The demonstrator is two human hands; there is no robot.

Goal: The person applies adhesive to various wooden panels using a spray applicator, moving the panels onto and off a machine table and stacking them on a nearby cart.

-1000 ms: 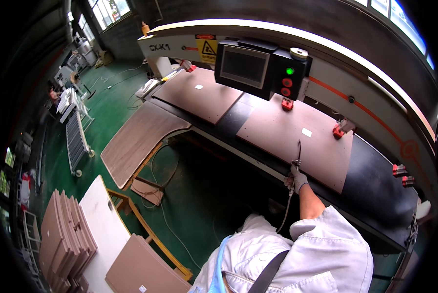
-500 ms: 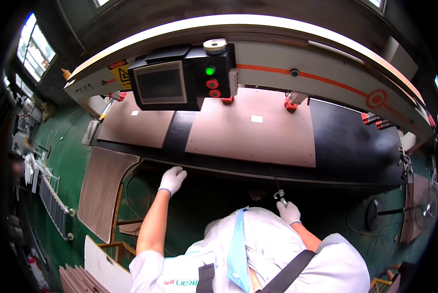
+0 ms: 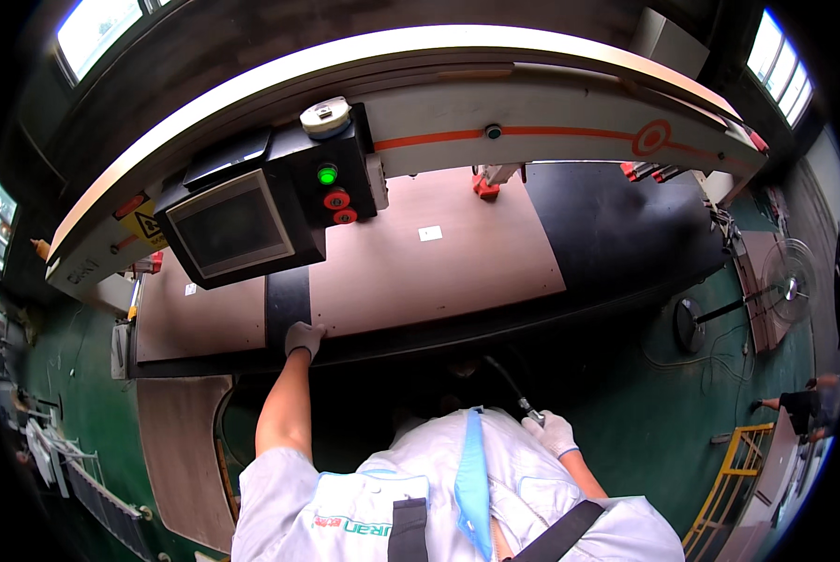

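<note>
My left hand (image 3: 304,340), in a white glove, lies at the front edge of the black machine bed (image 3: 607,225), its fingers stretched out. It touches the near left corner of a large brown panel (image 3: 457,272) with a small white label. Left of it, across a strip of bare bed, lies a smaller brown panel (image 3: 214,323). My right hand (image 3: 555,434), also gloved, is closed low in front of my body. It holds what looks like an air gun (image 3: 533,415), its metal part joined to a black hose; its handle is hidden by the fingers.
A grey beam (image 3: 570,131) spans the bed, carrying a control box with a screen (image 3: 230,225) and buttons. Red-tipped clamps (image 3: 485,184) hang below. A pedestal fan (image 3: 790,288) stands at right, a yellow frame (image 3: 734,473) nearer. Another brown board (image 3: 185,459) stands at lower left.
My left hand has moved from the air before the bed onto its front edge at the large panel's corner. My right hand still holds the air gun, now turned. The view has swung right.
</note>
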